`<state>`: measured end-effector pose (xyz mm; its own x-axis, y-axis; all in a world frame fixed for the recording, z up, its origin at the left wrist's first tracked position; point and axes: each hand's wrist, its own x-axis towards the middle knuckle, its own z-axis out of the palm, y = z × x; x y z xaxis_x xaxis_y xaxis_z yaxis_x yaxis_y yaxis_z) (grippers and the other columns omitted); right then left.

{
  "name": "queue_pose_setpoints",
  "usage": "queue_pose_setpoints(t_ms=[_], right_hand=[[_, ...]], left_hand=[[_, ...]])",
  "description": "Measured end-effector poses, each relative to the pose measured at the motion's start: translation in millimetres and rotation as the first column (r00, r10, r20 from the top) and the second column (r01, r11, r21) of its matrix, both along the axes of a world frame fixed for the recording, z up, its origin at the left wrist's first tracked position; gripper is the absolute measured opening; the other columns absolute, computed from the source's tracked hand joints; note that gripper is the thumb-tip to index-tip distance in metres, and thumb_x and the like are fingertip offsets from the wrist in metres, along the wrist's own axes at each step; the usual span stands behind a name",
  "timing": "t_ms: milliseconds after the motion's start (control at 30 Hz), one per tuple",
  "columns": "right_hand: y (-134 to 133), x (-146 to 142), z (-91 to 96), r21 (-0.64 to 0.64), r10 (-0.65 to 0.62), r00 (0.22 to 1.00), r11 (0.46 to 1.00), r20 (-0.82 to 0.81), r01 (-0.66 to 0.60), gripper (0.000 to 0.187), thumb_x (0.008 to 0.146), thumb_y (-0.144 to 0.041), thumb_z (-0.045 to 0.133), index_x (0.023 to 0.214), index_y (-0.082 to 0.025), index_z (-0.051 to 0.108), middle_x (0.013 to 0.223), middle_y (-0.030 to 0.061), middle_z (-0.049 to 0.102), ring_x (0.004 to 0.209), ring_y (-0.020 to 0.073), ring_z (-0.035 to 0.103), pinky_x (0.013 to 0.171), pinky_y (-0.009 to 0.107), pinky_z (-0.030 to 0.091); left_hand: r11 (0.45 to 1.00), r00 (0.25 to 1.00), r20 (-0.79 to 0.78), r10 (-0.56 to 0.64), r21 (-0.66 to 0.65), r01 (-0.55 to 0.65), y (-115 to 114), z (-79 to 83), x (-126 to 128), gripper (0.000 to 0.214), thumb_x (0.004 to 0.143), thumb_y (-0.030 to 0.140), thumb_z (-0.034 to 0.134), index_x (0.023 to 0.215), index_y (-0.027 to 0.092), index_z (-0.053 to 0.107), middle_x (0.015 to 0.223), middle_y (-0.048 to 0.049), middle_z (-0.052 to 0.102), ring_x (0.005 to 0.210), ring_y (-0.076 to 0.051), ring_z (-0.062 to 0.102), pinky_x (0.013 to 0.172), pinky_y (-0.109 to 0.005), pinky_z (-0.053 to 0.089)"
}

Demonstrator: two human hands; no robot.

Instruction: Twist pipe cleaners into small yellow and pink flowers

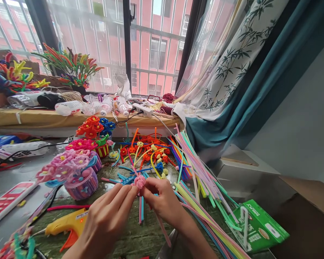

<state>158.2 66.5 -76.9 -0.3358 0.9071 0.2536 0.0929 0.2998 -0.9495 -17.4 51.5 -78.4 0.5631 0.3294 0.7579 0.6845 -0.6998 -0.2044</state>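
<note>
Head view looks down on a left hand [105, 219] and a right hand [162, 198] meeting above a wooden desk [135, 239]. Between them sits a small pink pipe-cleaner coil [139, 181], held up at about the height of the fingertips. Both hands are closed on it: the left fingers come in from the lower left and pinch its edge, while the right fingers curl in from the right and grip it and the strands just beneath it. Its pink and blue pipe-cleaner strands [140, 212] hang almost straight down toward the viewer, and a longer pink pipe-cleaner stem [163, 230] slants away to the lower right, passing under the right hand, which is the nearer hand to that stem.

Just below the left hand lies a yellow hot glue gun [70, 223], with a striped pipe-cleaner basket [81, 184] beyond it. To the right, a loose bundle of pastel pipe cleaners [202, 169] fans across the desk toward a green box [259, 226]. Ahead, orange and yellow pipe-cleaner flowers [151, 151] lie scattered, and plastic bottles [68, 107] sit on the windowsill beyond.
</note>
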Motion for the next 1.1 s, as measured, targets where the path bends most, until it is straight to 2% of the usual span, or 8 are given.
queue_pose_setpoints(t_ms=[200,433,633,800,933,1100], right_hand=[[0.7,1.3,-0.6,0.02,-0.008,1.0,1.0,0.028,0.008,0.029,0.083,-0.031,0.056,0.06,-0.016,0.049,0.057,-0.0052,0.036,0.054,0.0088,0.03,0.051,0.023,0.023],[3.0,2.8,1.1,-0.019,-0.047,0.998,0.999,0.036,0.048,0.025,0.076,-0.024,0.057,0.054,-0.017,0.045,0.052,-0.0061,0.032,0.051,0.0082,0.027,0.047,0.023,0.019],[3.1,0.4,-1.5,-0.028,-0.018,0.997,0.999,0.07,0.02,0.032,0.076,-0.023,0.057,0.05,-0.018,0.039,0.051,-0.0064,0.03,0.051,0.0079,0.025,0.047,0.024,0.017],[5.0,3.6,-2.7,-0.099,0.074,0.997,0.992,-0.006,-0.074,0.027,0.076,-0.025,0.057,0.054,-0.018,0.044,0.053,-0.0059,0.032,0.052,0.0086,0.026,0.049,0.025,0.018],[5.5,6.0,-4.3,-0.13,0.139,0.989,0.981,-0.052,-0.145,0.029,0.076,-0.027,0.058,0.053,-0.017,0.044,0.054,-0.0061,0.03,0.052,0.0084,0.024,0.049,0.025,0.016],[5.3,6.6,-5.2,-0.143,0.183,0.981,0.971,-0.065,-0.191,0.031,0.074,-0.031,0.063,0.053,-0.016,0.047,0.054,-0.0064,0.03,0.053,0.0079,0.024,0.05,0.025,0.016]], left_hand=[[0.996,0.997,0.065,-0.029,-0.085,0.035,-0.7,2.3,5.8,0.027,0.086,-0.003,0.042,0.101,0.01,0.062,0.08,-0.0076,0.066,0.073,-0.018,0.059,0.069,-0.028,0.05],[0.99,0.997,0.044,-0.065,-0.124,0.07,-0.4,5.3,8.3,0.032,0.083,-0.004,0.042,0.105,0.011,0.06,0.081,-0.0071,0.066,0.074,-0.018,0.058,0.068,-0.029,0.05],[0.983,0.992,0.084,-0.097,-0.148,0.108,-1.4,2.9,10.6,0.027,0.084,-0.002,0.04,0.094,0.012,0.061,0.072,-0.0059,0.062,0.065,-0.017,0.055,0.058,-0.026,0.048],[0.955,0.979,0.171,-0.111,-0.253,0.152,-2.4,12.8,11.4,0.02,0.088,0.004,0.045,0.087,0.015,0.061,0.07,-0.0037,0.061,0.064,-0.016,0.053,0.058,-0.025,0.045],[0.933,0.962,0.231,-0.147,-0.291,0.212,-3.4,22.4,12.9,0.022,0.089,0.004,0.046,0.081,0.017,0.061,0.062,-0.0003,0.057,0.056,-0.014,0.049,0.052,-0.023,0.041],[0.906,0.946,0.304,-0.114,-0.358,0.224,-3.2,20.9,14.4,0.027,0.089,0.009,0.047,0.065,0.018,0.057,0.056,0.0007,0.054,0.054,-0.013,0.048,0.05,-0.022,0.038]])
